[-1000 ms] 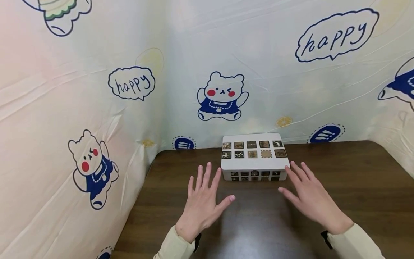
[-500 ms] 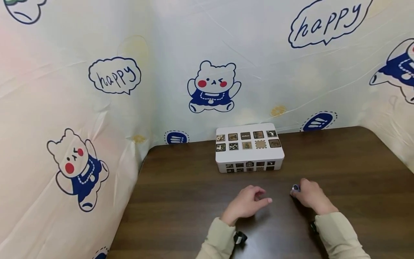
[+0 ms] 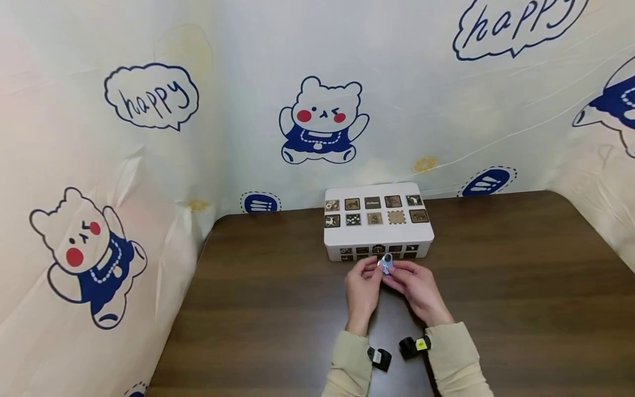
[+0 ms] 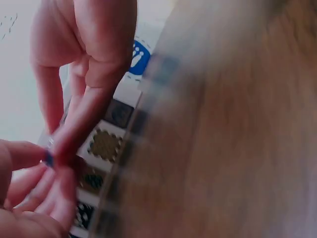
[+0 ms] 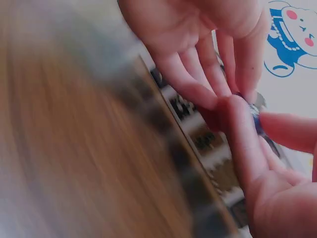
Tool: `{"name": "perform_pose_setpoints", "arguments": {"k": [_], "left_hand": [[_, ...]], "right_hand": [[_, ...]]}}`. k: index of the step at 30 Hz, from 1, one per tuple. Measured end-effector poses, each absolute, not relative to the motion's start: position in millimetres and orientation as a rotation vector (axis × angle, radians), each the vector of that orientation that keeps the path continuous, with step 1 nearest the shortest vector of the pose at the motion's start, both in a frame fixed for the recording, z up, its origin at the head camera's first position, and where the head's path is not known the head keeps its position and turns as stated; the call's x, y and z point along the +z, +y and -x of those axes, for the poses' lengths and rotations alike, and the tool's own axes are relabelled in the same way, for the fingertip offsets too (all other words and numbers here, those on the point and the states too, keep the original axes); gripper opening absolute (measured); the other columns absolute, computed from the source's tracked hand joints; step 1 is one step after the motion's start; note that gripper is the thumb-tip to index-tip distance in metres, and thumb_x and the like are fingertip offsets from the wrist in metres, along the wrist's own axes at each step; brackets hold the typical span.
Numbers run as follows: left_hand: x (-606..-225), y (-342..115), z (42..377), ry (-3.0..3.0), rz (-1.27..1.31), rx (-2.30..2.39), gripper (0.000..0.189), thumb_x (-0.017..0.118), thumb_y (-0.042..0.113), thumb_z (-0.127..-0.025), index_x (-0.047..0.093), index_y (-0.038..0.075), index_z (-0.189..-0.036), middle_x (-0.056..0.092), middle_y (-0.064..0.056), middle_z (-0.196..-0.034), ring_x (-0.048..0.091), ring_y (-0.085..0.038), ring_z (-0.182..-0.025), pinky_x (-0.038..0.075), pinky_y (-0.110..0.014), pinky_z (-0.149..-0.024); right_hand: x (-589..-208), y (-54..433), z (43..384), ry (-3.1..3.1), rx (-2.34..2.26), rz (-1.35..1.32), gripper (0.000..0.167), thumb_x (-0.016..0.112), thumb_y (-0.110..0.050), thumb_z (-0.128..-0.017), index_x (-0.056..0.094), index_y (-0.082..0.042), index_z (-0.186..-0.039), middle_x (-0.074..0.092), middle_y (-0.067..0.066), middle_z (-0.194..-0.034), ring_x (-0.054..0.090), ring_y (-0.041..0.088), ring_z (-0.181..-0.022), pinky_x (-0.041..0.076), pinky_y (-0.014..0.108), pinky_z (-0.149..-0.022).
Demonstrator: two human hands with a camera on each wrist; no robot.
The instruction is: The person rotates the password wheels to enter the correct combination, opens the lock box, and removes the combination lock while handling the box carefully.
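Both hands meet close in front of the white box (image 3: 374, 234), around a small blue-and-white thing with a loop on top (image 3: 386, 263). My left hand (image 3: 362, 289) pinches its left side between thumb and fingers. From the right, my right hand (image 3: 420, 289) pinches it too, its fingertips almost meeting the left ones. In the left wrist view the blue thing (image 4: 49, 157) shows only as a sliver between fingertips. The right wrist view shows the right hand (image 5: 282, 193) at the lower right, with the left hand (image 5: 198, 34) above; fingers hide most of the piece.
The box, printed with rows of small dark and brown pictures, stands at the back of the dark wooden table (image 3: 268, 309). Behind it and along the left hangs a pale cloth (image 3: 248, 82) with bears and "happy" bubbles. Black straps with small devices (image 3: 379, 358) sit at the wrists.
First both hands were spread beside the box. The right hand then picked up the small blue thing on the right, and both hands came together on it before the box. The view shifted slightly.
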State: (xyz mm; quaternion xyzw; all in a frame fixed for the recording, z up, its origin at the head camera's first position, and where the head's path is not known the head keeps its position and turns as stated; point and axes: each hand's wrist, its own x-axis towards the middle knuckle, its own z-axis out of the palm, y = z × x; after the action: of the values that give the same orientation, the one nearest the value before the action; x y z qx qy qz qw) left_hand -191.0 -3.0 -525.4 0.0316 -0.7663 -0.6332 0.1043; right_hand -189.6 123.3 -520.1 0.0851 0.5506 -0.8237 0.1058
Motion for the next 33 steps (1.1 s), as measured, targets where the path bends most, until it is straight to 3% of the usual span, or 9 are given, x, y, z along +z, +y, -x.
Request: {"name": "perform_pose_setpoints", "arguments": {"k": [8, 15, 33], "left_hand": [[-531, -9, 203, -2.279, -0.132, -1.776, 0.012, 0.07, 0.014, -0.087, 0.076, 0.009, -0.096, 0.074, -0.005, -0.085, 0.069, -0.009, -0.073, 0.053, -0.02, -0.063], [-528, -9, 210, -2.293, -0.155, -1.79, 0.012, 0.068, 0.014, -0.088, 0.076, 0.01, -0.097, 0.074, -0.005, -0.093, 0.069, -0.01, -0.078, 0.054, -0.019, -0.067], [-526, -14, 220, -2.345, -0.074, -1.604, 0.014, 0.063, 0.009, -0.091, 0.075, 0.005, -0.098, 0.069, -0.008, -0.093, 0.066, -0.015, -0.08, 0.054, -0.018, -0.071]], "right_hand": [[-526, 104, 197, 1.527, -2.57, -0.401, 0.028, 0.051, 0.008, -0.093, 0.046, 0.017, -0.12, 0.064, 0.003, -0.097, 0.071, 0.01, -0.085, 0.056, 0.026, -0.085], [-525, 98, 202, 1.438, -2.673, -0.467, 0.014, 0.051, 0.011, -0.092, 0.055, 0.003, -0.102, 0.069, 0.002, -0.09, 0.072, 0.012, -0.084, 0.056, 0.026, -0.083], [-532, 89, 212, 1.115, -2.728, -0.57, 0.015, 0.052, 0.008, -0.093, 0.062, -0.004, -0.092, 0.066, 0.005, -0.099, 0.07, 0.011, -0.09, 0.055, 0.023, -0.085]]}}
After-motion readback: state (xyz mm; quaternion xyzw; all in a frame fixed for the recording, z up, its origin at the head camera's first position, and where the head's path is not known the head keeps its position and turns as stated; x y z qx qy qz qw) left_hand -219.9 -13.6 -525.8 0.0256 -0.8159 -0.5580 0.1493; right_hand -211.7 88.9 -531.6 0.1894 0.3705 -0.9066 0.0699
